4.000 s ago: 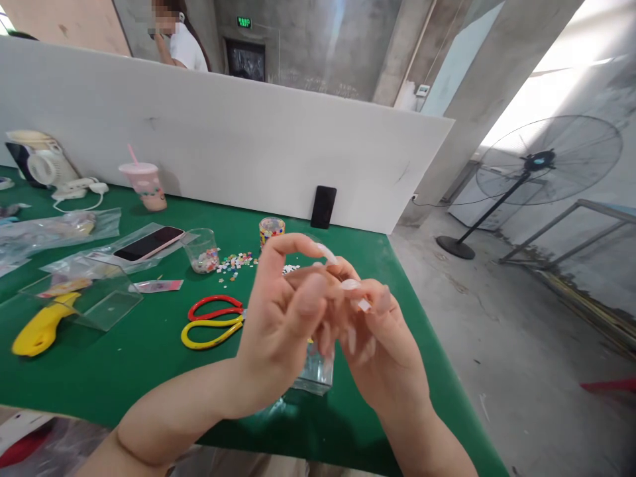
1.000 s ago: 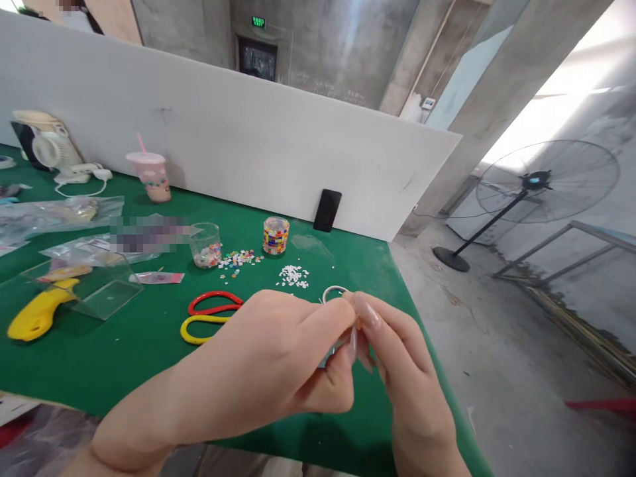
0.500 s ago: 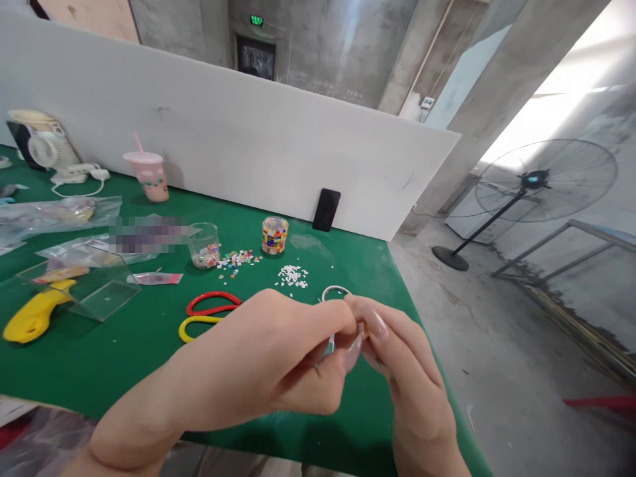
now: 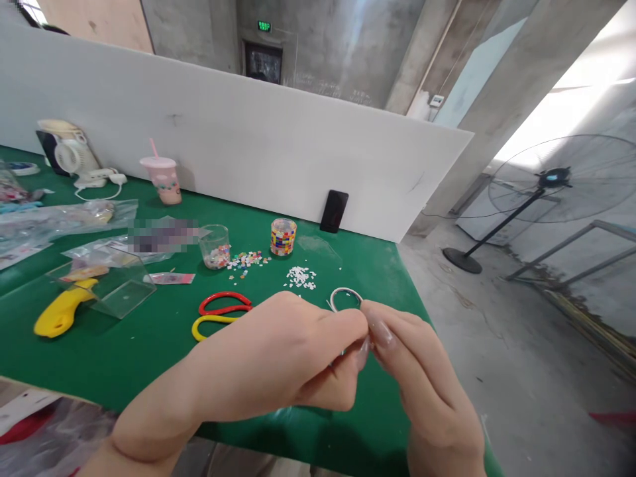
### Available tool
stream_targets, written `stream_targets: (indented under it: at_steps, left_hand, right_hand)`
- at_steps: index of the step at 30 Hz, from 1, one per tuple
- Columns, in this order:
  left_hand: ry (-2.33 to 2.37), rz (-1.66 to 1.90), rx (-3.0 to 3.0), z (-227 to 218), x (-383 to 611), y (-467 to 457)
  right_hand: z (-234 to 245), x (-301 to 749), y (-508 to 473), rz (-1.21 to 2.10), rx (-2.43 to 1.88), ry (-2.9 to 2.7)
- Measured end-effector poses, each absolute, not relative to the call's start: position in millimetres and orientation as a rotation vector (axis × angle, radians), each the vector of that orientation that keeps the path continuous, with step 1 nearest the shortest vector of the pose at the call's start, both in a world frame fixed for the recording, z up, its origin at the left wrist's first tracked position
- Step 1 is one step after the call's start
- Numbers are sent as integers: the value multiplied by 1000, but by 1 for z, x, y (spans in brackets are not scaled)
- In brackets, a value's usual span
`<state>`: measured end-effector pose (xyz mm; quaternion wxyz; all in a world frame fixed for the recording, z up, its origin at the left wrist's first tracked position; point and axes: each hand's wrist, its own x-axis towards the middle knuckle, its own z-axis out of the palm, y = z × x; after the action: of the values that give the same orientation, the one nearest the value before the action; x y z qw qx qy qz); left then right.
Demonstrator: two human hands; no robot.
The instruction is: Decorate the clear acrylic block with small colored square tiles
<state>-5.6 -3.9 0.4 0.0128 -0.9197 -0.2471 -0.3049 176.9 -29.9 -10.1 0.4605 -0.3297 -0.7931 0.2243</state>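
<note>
My left hand (image 4: 313,351) and my right hand (image 4: 415,361) meet fingertip to fingertip over the green table. Both are closed in a pinch, and the fingers cover whatever is between them. A thin whitish loop (image 4: 346,289), perhaps cord or wire, curves out just behind the fingertips. Partly hidden by my left hand are scissors (image 4: 225,303) with one red and one yellow handle. Beyond the hands lies a small pile of white bits (image 4: 301,277). Behind it stands a clear cup covered in colourful mosaic tiles (image 4: 283,238).
A clear cup (image 4: 215,248) holds mixed pieces, with more coloured pieces (image 4: 247,260) scattered beside it. To the left are a clear plastic stand (image 4: 122,291), a yellow-handled tool (image 4: 62,311) and plastic bags (image 4: 69,218). A phone (image 4: 334,211) leans against the white partition (image 4: 278,146) near a pink tumbler (image 4: 163,182).
The view has shifted a little, so the table's things appear further right. Both hands stay pinched together; the small orange bit glimpsed between the fingertips is now hidden.
</note>
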Motion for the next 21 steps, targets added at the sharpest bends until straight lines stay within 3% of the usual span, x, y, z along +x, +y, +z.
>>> stream_targets:
  at_steps: [11, 21]
  left_hand:
    - [-781, -928, -2845, -1, -4, -3]
    - [-882, -841, -3073, 5, -13, 0]
  right_hand:
    - [-17, 177, -34, 405, -899, -1921]
    - [-12, 174, -28, 727, -866, -1850]
